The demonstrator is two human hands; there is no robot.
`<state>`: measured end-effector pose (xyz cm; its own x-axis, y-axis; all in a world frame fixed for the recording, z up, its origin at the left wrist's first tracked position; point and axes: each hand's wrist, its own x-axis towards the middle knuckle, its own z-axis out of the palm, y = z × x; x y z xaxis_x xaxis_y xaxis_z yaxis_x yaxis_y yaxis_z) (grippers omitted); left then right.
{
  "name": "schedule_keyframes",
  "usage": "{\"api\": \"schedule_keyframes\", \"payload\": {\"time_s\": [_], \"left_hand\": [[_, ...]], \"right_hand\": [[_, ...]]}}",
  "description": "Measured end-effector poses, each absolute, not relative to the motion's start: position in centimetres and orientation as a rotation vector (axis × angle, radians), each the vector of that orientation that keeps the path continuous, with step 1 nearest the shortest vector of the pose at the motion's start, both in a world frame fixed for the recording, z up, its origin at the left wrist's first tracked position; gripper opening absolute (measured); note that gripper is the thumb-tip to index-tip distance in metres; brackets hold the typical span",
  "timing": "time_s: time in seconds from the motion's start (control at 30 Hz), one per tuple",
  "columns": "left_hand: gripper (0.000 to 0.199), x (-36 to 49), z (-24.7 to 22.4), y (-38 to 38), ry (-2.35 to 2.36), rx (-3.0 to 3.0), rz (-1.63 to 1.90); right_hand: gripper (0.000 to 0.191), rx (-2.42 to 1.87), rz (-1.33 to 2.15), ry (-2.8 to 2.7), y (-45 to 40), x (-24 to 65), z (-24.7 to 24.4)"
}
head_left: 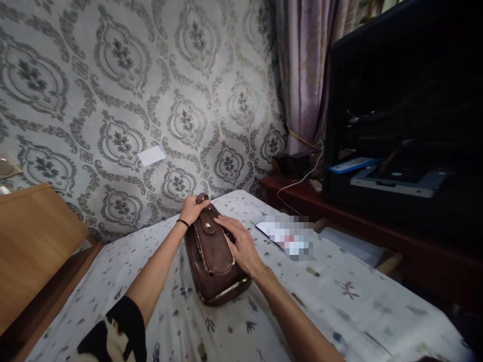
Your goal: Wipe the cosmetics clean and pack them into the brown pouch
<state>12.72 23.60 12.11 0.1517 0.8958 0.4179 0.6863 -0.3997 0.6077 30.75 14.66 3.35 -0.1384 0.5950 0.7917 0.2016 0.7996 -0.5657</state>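
A brown leather bag (216, 254) with gold-toned zips and a small metal clasp lies on the patterned white sheet (181, 322). At its far end my left hand (191, 210) is closed on the bag beside the short carry loop (202, 197); some of its fingers are hidden. My right hand (243, 245) rests along the bag's right side, fingers stretched out toward the clasp and thumb near the front pocket's zip. The bag's underside and far end are out of sight.
A flat item with a blurred-out surface (271, 234) lies on the sheet to the right. Beyond it stand a dark red cabinet (302, 193) with a thin white cable and a large black screen (396, 100). A wooden headboard (37, 246) is at left, patterned wallpaper behind.
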Motion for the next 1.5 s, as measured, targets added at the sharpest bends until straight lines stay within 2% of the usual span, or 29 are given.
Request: {"api": "schedule_keyframes", "payload": {"time_s": [0.4,0.53,0.73,1.17,1.5], "left_hand": [[0.031,11.8,12.5,21.8,1.363,2.13,1.116],[0.034,9.6,12.3,20.9,1.414,2.089,1.131],[0.025,7.3,11.4,20.2,1.572,2.068,1.178],[0.028,8.5,10.9,18.7,1.669,2.001,1.244],[0.032,9.0,11.2,16.4,1.536,1.98,1.227]], "right_hand": [[0.038,-0.622,0.383,-1.733,14.5,30.9,3.6],[0.037,-0.623,0.375,-1.738,14.5,30.9,3.6],[0.036,-0.645,0.374,-1.73,14.5,30.8,3.6],[0.036,-0.638,0.37,-1.736,14.8,30.8,3.5],[0.036,-0.63,0.357,-1.76,14.4,30.9,3.8]]}}
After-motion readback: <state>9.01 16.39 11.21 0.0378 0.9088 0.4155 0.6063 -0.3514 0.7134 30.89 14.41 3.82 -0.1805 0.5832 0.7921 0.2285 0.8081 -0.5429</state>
